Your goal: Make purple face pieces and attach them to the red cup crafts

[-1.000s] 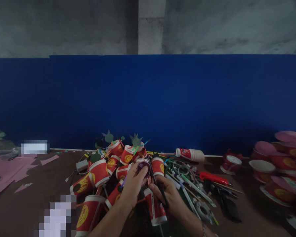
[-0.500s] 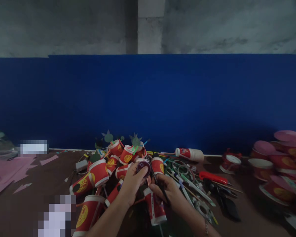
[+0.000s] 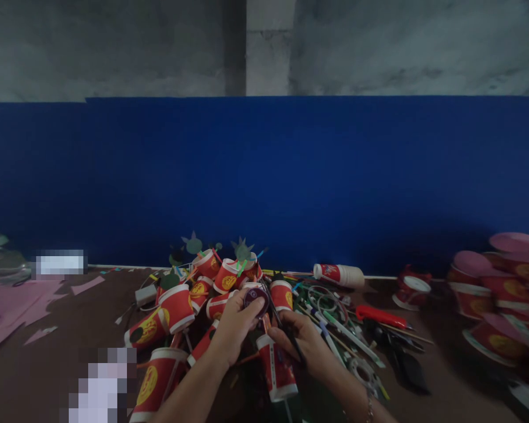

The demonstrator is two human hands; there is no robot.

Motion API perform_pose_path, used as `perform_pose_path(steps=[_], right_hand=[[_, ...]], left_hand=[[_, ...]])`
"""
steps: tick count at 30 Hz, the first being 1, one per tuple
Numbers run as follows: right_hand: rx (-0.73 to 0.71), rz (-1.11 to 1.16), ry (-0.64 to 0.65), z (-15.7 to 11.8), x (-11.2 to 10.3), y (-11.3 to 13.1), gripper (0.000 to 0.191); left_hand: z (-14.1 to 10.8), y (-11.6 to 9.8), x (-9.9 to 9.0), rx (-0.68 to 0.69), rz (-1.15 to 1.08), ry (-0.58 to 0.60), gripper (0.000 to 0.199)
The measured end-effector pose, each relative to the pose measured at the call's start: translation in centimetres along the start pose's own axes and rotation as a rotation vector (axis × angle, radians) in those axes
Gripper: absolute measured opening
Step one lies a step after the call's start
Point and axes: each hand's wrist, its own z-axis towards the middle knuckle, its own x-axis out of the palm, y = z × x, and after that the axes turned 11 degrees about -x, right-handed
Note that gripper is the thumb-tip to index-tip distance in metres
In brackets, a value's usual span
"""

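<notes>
Purple disc | left grip: pinching it, thumb atop | right grip: curled round dark tool

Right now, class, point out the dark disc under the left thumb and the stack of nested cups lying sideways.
Dark disc [image 3: 251,296], head view: uncovered part of its face.
Stack of nested cups [image 3: 340,275], head view: midway along its outer surface.
</notes>
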Motion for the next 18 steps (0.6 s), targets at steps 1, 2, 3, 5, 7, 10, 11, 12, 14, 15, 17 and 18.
perform_pose_path(steps=[1,2,3,5,7,10,11,12,14,15,17,18], right_hand=[[0.004,-0.012,-0.002,0.02,-0.02,0.15,0.038],[0.011,-0.021,-0.003,0.03,-0.04,0.31,0.039],[0.017,-0.026,-0.003,0.03,-0.06,0.46,0.04],[0.018,-0.026,-0.006,0.0,-0.11,0.68,0.041],[0.014,-0.019,-0.004,-0.02,-0.15,0.75,0.041],[0.024,-0.011,0.003,-0.01,-0.19,0.65,0.04],[0.03,-0.005,0.009,-0.01,-0.2,0.61,0.04],[0.034,0.0,0.012,-0.01,-0.2,0.58,0.04],[0.034,-0.001,0.013,-0.03,-0.2,0.59,0.04],[0.033,-0.006,0.011,-0.04,-0.2,0.63,0.04],[0.042,-0.005,0.011,-0.05,-0.22,0.79,0.04],[0.048,0.006,0.019,-0.04,-0.23,0.89,0.039]], left_hand=[[0.03,0.02,-0.04,-0.002,0.0,0.005,0.021],[0.05,0.05,-0.07,-0.004,-0.004,0.007,0.021],[0.08,0.07,-0.11,-0.008,-0.008,0.006,0.021],[0.11,0.09,-0.15,-0.023,-0.012,0.001,0.021],[0.14,0.08,-0.17,-0.03,-0.014,-0.013,0.022],[0.22,0.11,-0.22,-0.029,-0.012,-0.03,0.023],[0.26,0.15,-0.26,-0.031,-0.01,-0.033,0.023],[0.32,0.22,-0.32,-0.034,-0.008,-0.034,0.023],[0.47,0.42,-0.47,-0.039,-0.001,-0.039,0.022],[0.57,0.54,-0.58,-0.036,0.002,-0.041,0.023],[0.77,0.8,-0.83,-0.031,0.006,-0.043,0.025],[0.88,0.93,-0.98,-0.033,0.01,-0.038,0.027]])
